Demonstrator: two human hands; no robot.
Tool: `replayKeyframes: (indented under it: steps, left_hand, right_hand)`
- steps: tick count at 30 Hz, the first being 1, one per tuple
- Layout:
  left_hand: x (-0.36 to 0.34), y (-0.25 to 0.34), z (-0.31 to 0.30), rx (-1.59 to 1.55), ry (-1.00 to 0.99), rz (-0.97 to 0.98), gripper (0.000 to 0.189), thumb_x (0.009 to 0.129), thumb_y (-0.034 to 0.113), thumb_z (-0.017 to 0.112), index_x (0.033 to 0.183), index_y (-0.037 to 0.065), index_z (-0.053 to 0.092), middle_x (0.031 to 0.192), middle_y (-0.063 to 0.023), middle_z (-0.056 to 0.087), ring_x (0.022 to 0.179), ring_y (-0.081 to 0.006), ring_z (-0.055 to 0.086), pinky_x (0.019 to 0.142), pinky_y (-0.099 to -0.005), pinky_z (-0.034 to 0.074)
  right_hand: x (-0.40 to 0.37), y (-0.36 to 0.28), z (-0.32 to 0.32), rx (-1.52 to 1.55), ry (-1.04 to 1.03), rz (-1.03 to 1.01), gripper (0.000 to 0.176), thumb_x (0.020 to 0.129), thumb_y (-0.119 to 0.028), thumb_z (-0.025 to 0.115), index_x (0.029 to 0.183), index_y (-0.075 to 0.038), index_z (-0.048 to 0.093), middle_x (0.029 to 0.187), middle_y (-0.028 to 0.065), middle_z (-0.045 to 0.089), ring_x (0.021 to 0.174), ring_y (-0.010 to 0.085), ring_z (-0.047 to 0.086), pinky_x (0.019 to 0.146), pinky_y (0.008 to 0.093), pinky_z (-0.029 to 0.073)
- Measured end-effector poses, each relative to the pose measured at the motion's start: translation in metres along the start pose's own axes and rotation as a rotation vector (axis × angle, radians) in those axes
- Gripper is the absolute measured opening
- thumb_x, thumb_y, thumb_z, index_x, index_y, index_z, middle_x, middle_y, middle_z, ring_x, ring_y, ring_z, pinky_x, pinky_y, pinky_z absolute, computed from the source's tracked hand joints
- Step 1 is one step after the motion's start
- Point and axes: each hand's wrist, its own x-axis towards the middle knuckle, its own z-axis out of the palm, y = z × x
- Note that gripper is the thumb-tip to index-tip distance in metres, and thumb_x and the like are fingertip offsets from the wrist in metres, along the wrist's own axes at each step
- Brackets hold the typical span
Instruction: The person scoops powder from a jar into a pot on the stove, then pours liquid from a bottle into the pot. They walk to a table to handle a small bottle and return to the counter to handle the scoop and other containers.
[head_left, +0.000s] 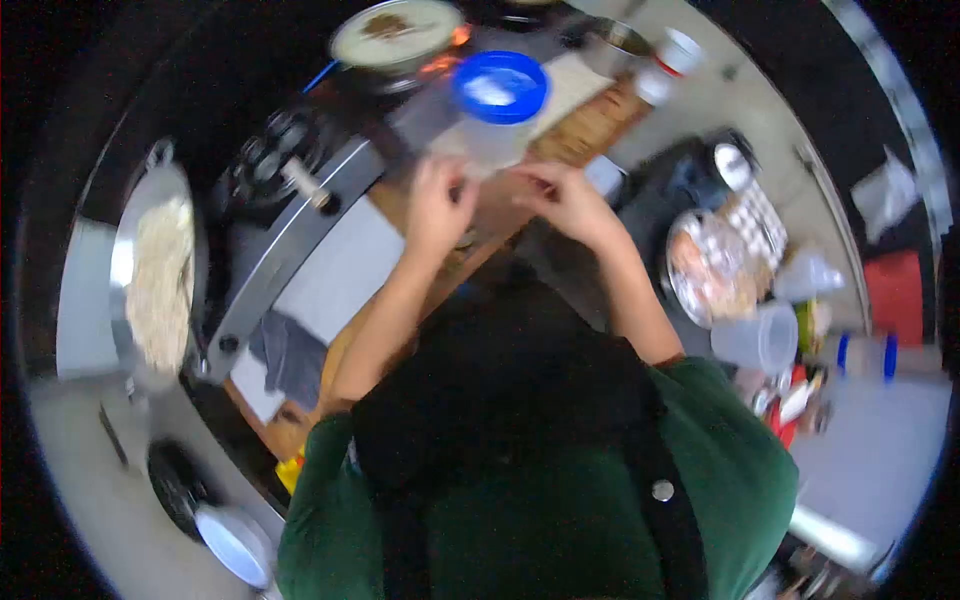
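Note:
A clear tub with a blue lid (500, 88) stands just beyond my two hands, on a pale sheet at the edge of the stove. My left hand (440, 208) is raised at the near left of the tub, its fingers curled in toward the thumb. Opposite it, my right hand (568, 200) has fingers and thumb drawn together in a loose pinch. Both hands are blurred and a short way apart, over a wooden board (590, 125). Whatever lies between the fingertips, I cannot tell what it is.
A pan (395, 35) with pale food and brown filling sits over a flame. Left stands a metal tray of flour (160, 285). Right are a bowl of wrapped food (712, 268), a black scale-like device (690, 175) and a clear container (757, 340). A grey cloth (290, 355) hangs near my left arm.

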Motion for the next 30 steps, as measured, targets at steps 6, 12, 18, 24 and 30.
replayKeyframes:
  steps: [6, 12, 18, 24, 30]
  left_hand:
    - [0.034, -0.001, 0.035, 0.242, -0.098, 0.005, 0.027, 0.087, 0.020, 0.068, 0.073, -0.001, 0.057, 0.078, -0.0208, 0.057, 0.075, -0.0427, 0.057, 0.069, -0.0492, 0.046]
    - [0.052, -0.021, 0.041, 0.331, -0.293, 0.064, 0.034, 0.086, 0.023, 0.066, 0.072, -0.007, 0.058, 0.079, -0.0249, 0.058, 0.079, -0.0449, 0.056, 0.074, -0.0512, 0.044]
    - [0.064, -0.052, 0.058, 0.426, -0.431, -0.055, 0.029, 0.084, 0.022, 0.064, 0.084, -0.007, 0.066, 0.093, -0.0269, 0.059, 0.087, -0.0453, 0.058, 0.079, -0.0501, 0.046]
    - [0.064, -0.050, 0.053, 0.487, -0.495, 0.088, 0.025, 0.086, 0.016, 0.066, 0.081, -0.008, 0.058, 0.080, -0.0213, 0.051, 0.077, -0.0393, 0.053, 0.074, -0.0476, 0.042]
    - [0.079, -0.014, 0.040, 0.448, -0.675, 0.061, 0.022, 0.088, 0.013, 0.065, 0.083, -0.006, 0.056, 0.075, -0.0202, 0.055, 0.070, -0.0348, 0.056, 0.066, -0.0433, 0.044]
  right_hand:
    - [-0.079, 0.016, -0.040, -0.033, -0.030, 0.129, 0.037, 0.086, -0.021, 0.075, 0.118, -0.005, 0.069, 0.097, 0.0146, 0.070, 0.084, 0.0225, 0.069, 0.075, 0.0349, 0.054]
    - [-0.157, 0.035, -0.098, -0.016, 0.127, 0.297, 0.031, 0.086, -0.018, 0.073, 0.114, -0.004, 0.070, 0.097, 0.0143, 0.070, 0.085, 0.0234, 0.069, 0.076, 0.0356, 0.054]
    - [-0.268, 0.060, -0.205, -0.218, 0.650, 0.504, 0.022, 0.088, -0.014, 0.070, 0.109, -0.007, 0.073, 0.100, 0.0100, 0.073, 0.090, 0.0194, 0.070, 0.081, 0.0338, 0.054]
    - [-0.470, 0.124, -0.339, -0.978, 1.409, 0.626, 0.019, 0.088, -0.012, 0.069, 0.105, -0.004, 0.074, 0.094, 0.0111, 0.072, 0.083, 0.0188, 0.068, 0.078, 0.0310, 0.053]
    - [-0.655, 0.129, -0.374, -1.150, 1.432, 1.388, 0.050, 0.077, -0.029, 0.073, 0.123, -0.010, 0.067, 0.115, 0.0213, 0.068, 0.106, 0.0387, 0.066, 0.091, 0.0473, 0.052]
